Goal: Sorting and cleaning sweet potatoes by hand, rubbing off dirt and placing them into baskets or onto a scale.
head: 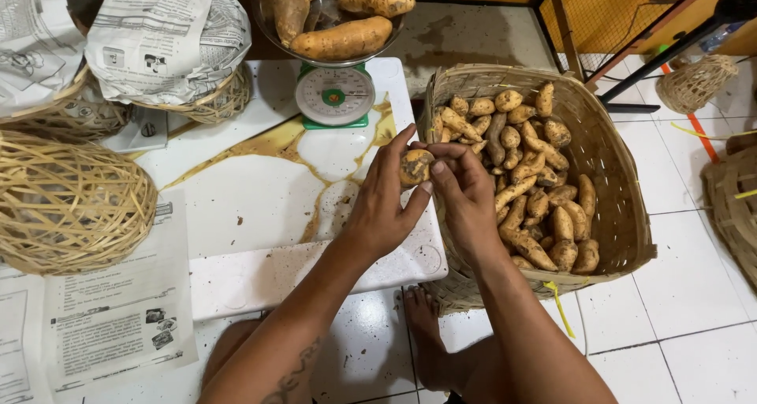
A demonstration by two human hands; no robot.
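Both my hands hold one small sweet potato (pixel 415 167) above the right edge of a low white table (pixel 260 215). My left hand (pixel 384 203) cradles it from the left with fingers wrapped around it. My right hand (pixel 461 193) pinches it from the right, thumb on its end. Just to the right stands a large woven basket (pixel 623 215) filled with several dirt-covered sweet potatoes (pixel 532 183). Behind my hands a green kitchen scale (pixel 334 96) carries a metal bowl with big sweet potatoes (pixel 343 37).
Woven baskets lined with newspaper (pixel 169 41) sit at the table's back left, and an open wicker basket (pixel 67 203) at the left. Printed sheets (pixel 118 317) lie at the front left. More wicker items (pixel 698 81) stand on the tiled floor at right. My bare foot (pixel 426 333) rests below.
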